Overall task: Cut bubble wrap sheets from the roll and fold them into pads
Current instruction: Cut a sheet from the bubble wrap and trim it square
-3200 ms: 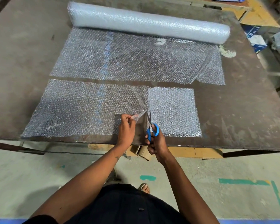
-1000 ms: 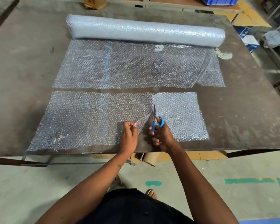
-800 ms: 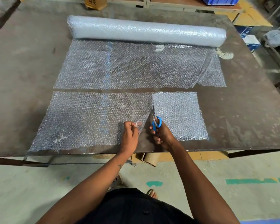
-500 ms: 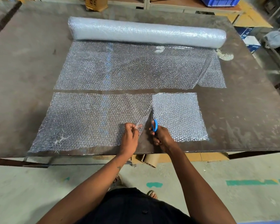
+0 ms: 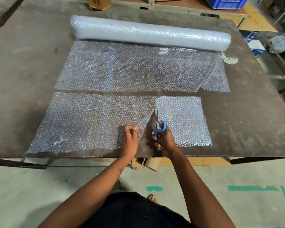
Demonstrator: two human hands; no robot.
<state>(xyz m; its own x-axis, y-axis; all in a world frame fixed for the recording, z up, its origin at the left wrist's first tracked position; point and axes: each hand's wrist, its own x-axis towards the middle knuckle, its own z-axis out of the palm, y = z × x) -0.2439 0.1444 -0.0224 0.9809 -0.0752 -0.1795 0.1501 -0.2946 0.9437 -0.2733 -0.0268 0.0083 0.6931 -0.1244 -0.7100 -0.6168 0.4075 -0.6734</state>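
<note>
Scissors (image 5: 157,122) in right hand (image 5: 163,139), mid-sheet (image 5: 92,120)

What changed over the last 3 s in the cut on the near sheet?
The scissors in the right hand have advanced from the table's near edge up into the near sheet, lengthening the cut away from the person. The left hand still pinches the raised cut edge. Roll and the unrolled sheet have not moved.
</note>
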